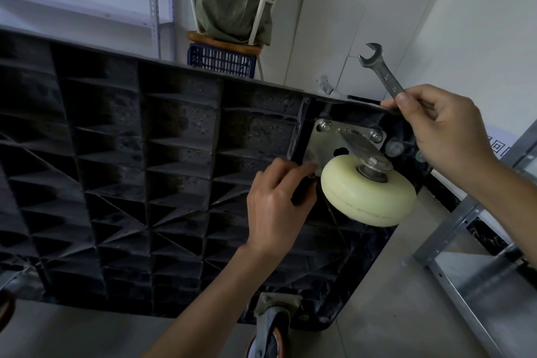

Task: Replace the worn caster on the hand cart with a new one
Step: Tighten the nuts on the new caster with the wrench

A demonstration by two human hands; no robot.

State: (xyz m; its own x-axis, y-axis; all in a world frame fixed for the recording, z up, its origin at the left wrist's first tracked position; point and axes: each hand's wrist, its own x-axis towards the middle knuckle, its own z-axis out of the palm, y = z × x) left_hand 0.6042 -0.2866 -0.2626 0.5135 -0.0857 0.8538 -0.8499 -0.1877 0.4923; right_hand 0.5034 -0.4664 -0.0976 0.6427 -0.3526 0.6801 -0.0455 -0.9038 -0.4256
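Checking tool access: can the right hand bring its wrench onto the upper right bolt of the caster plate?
Probably yes. The right hand holds the wrench just above the upper right bolt, which sits exposed on the caster plate; only the bracket beside it may limit swing.

Single head-worn wide-angle view, looking forward and down at close range onto the upturned cart underside (145, 154), centred near its cream caster wheel (369, 192).
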